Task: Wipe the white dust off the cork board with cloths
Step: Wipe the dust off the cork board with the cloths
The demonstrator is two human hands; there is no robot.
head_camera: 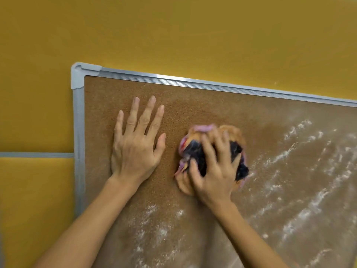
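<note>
A brown cork board [202,105] in a silver metal frame fills the middle and right of the head view. White dust [301,190] streaks its right side, and more lies near the bottom middle. My left hand [135,147] presses flat on the board's dust-free upper left, fingers spread, holding nothing. To its right, my right hand [214,171] grips a bunched cloth [195,151], dark with orange and pink patches, pressed against the cork. The cloth looks blurred from motion.
The board lies on a mustard-yellow surface [173,35] that surrounds it above and to the left. A grey strip [36,154] runs across the yellow surface left of the frame. The grey plastic corner piece [79,74] marks the board's upper left corner.
</note>
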